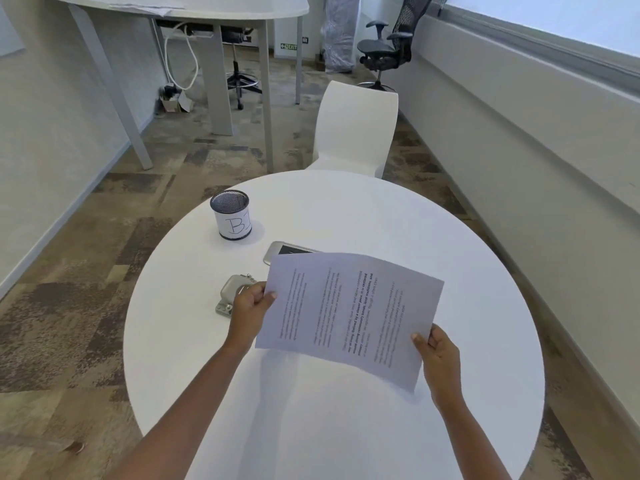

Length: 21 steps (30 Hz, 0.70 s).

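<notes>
Left hand [251, 303] pinches the left edge of the printed sheet [349, 317], thumb on top and fingers curled beneath. Just behind this hand lies a metal hole punch [231, 292]; farther off stands a mesh pen cup [230, 216] labelled "B1". A phone [285, 250] lies flat, partly hidden by the sheet's far edge. The sheet is held above the round white table [467, 258], its text running sideways. Right hand [438, 355] grips the near right corner likewise. A white chair [356, 129] stands beyond the table.

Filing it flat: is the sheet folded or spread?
Spread, slightly bowed: sheet shows one full printed face, left hand and right hand pinching opposite edges.
</notes>
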Available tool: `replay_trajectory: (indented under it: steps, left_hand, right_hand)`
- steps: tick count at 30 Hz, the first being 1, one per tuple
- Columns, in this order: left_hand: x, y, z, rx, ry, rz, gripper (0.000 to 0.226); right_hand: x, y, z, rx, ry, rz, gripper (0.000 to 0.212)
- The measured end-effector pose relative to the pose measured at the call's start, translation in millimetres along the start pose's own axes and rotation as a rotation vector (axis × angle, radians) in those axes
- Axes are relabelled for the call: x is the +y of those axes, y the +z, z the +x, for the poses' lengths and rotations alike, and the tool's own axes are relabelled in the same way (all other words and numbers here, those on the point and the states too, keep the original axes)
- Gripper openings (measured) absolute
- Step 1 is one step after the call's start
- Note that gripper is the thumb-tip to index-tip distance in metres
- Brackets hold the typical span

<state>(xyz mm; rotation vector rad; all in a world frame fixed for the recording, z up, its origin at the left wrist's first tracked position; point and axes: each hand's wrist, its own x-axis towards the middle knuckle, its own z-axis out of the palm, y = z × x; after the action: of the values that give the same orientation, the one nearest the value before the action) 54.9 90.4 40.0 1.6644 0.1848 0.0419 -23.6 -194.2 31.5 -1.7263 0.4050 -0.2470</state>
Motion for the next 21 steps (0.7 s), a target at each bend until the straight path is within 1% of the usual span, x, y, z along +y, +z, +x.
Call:
replay_trajectory:
  steps: [3, 6, 8, 10, 11, 13, 16, 19, 21]
  left_hand:
    - [1, 1, -1, 0.062, 0.037, -0.034, 0.014]
    - [10, 1, 0, 0.101, 0.09, -0.066, 0.029]
    - [12, 1, 2, 0.085, 0.094, -0.099, 0.026]
    - [8, 0, 3, 0.052, 0.083, -0.105, 0.015]
    - [4, 0, 3, 0.032, 0.065, -0.11, 0.014]
    - [-3, 1, 0, -0.007, 0.022, -0.116, 0.018]
    - [-8, 0, -5, 0.006, 0.008, -0.126, 0.027]
    - [-7, -1, -5, 0.038, 0.013, -0.139, 0.029]
    - [-6, -3, -6, 0.012, -0.005, -0.139, 0.028]
  right_hand:
    - [-1, 1, -2, 0.062, -0.029, 0.023, 0.025]
    - [-10, 3, -1, 0.111, -0.073, 0.074, 0.024]
    - [-12, 3, 1, 0.111, -0.092, 0.079, 0.025]
    - [-10, 4, 2, 0.069, -0.07, 0.081, 0.023]
    - [-7, 4, 2, 0.042, -0.049, 0.08, 0.024]
    - [-2, 4, 0, 0.015, -0.012, 0.067, 0.026]
    - [0, 5, -2, 0.042, -0.002, 0.061, 0.025]
    - [1, 5, -4, 0.079, -0.023, 0.075, 0.026]
    - [2, 5, -4, 0.066, -0.01, 0.074, 0.028]
